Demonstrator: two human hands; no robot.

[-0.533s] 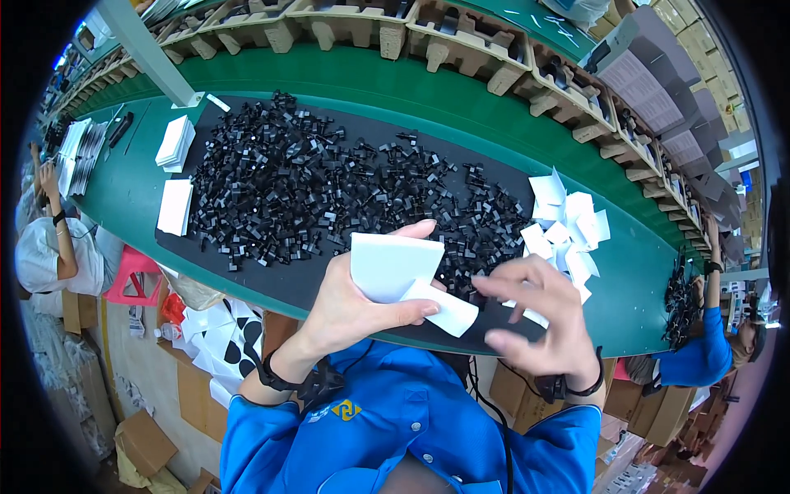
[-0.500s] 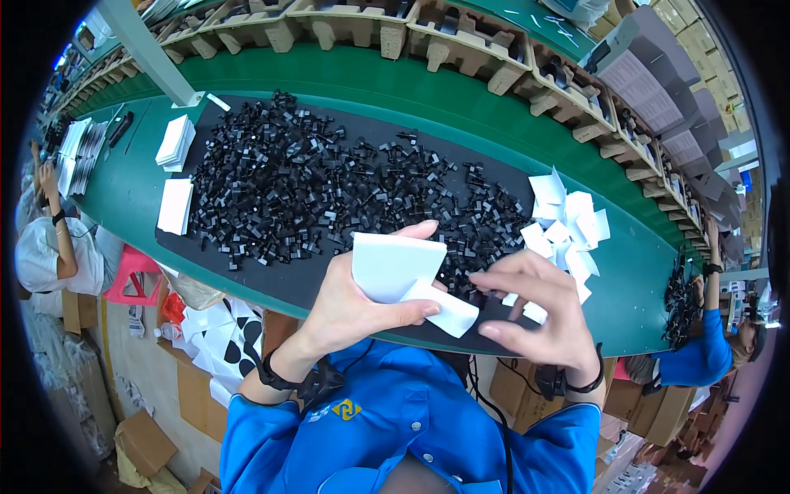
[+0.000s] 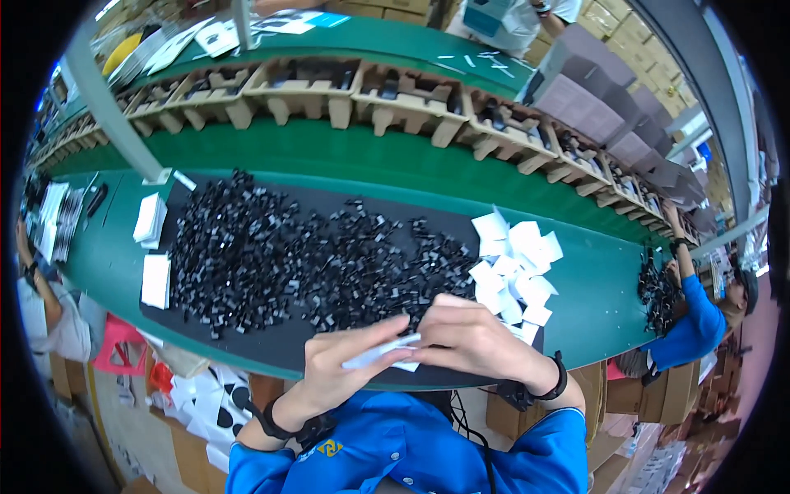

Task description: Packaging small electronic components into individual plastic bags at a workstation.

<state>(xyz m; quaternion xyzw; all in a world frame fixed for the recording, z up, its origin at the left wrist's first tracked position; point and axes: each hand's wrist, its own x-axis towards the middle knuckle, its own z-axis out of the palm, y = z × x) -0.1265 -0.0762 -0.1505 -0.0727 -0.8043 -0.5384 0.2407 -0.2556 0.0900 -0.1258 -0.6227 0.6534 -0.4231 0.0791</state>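
Green workbench [image 3: 592, 325] spans the scene, small black parts [image 3: 239, 255] heaped across it and white slips [image 3: 518, 267] piled to their right. At the near edge, a white paper piece [image 3: 374, 354] is pinched thumb-to-fingers in the left hand [image 3: 322, 368], the right hand [image 3: 467, 337] closed on its right end. Likely light, thin, easily creased; edges offer the best hold.

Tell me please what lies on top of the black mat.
Small black parts cover much of the black mat, with white sheets at its right end. The surface beneath is hidden; the left hand and right hand block some of the near side.
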